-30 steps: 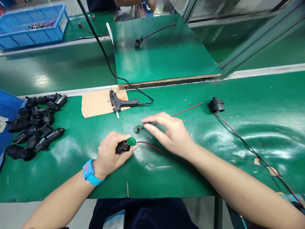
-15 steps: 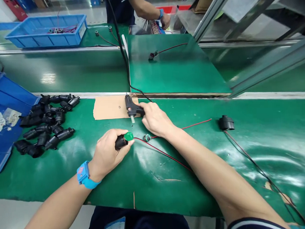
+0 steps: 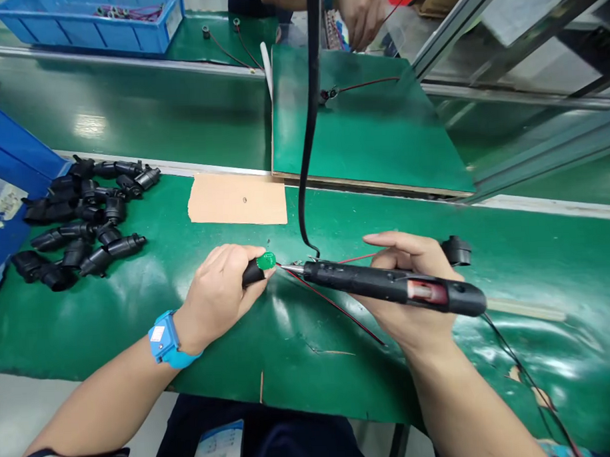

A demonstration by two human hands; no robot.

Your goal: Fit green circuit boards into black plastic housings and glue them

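Observation:
My left hand (image 3: 219, 285) is closed around a short black cylindrical housing (image 3: 252, 273). A round green circuit board (image 3: 267, 260) faces outward at its end. My right hand (image 3: 413, 321) grips a black glue gun (image 3: 357, 280) from below, with its index finger stretched out behind the barrel. The gun lies nearly level, and its metal nozzle (image 3: 291, 269) points left at the board's edge. Whether the nozzle touches the board I cannot tell. A red and black wire (image 3: 338, 310) runs from near the board down to the right. The gun partly hides another red wire (image 3: 356, 258).
Several black plastic fittings (image 3: 92, 222) are piled on the left beside a blue bin (image 3: 12, 152). Brown cardboard (image 3: 218, 199) lies behind my hands. A black cable (image 3: 308, 122) hangs in front of a raised green board (image 3: 362, 140). Behind it is a co-worker's hand (image 3: 362, 13). At right sits a black round part (image 3: 456, 250).
My right hand has lifted the glue gun off the cardboard and brought it right and toward me, turning its nozzle to the green board. My left hand keeps its hold on the housing.

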